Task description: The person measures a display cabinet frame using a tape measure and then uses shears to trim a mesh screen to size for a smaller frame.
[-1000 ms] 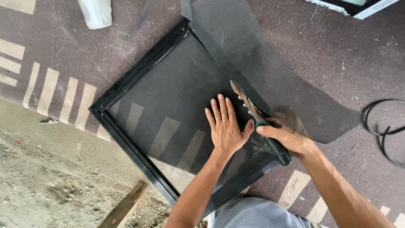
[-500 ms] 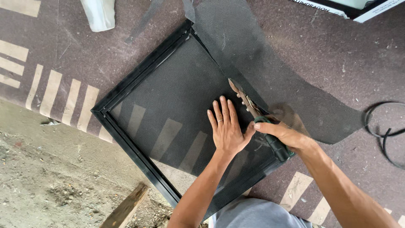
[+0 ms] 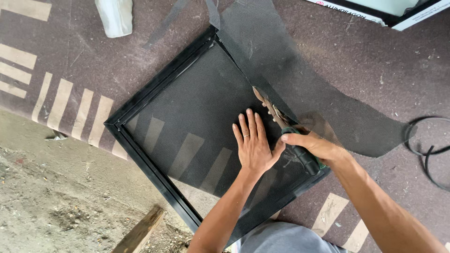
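Observation:
A square black metal frame (image 3: 140,100) lies on a brown patterned mat, covered with dark mesh (image 3: 197,107). Loose excess mesh (image 3: 328,107) spills past the frame's right side. My left hand (image 3: 253,143) presses flat on the mesh inside the frame, fingers spread. My right hand (image 3: 315,146) grips the dark handles of metal snips (image 3: 274,112). Their blades point up-left along the frame's right edge, where the mesh is slit.
A white bag-like object (image 3: 115,16) lies at the top left. A black cord (image 3: 429,150) loops at the right edge. A white panel (image 3: 389,9) lies at the top right. Bare dirt and a wooden plank (image 3: 138,232) lie at the bottom left.
The snips and my right hand have edged a little up along the frame's right edge. My left hand stays flat on the mesh.

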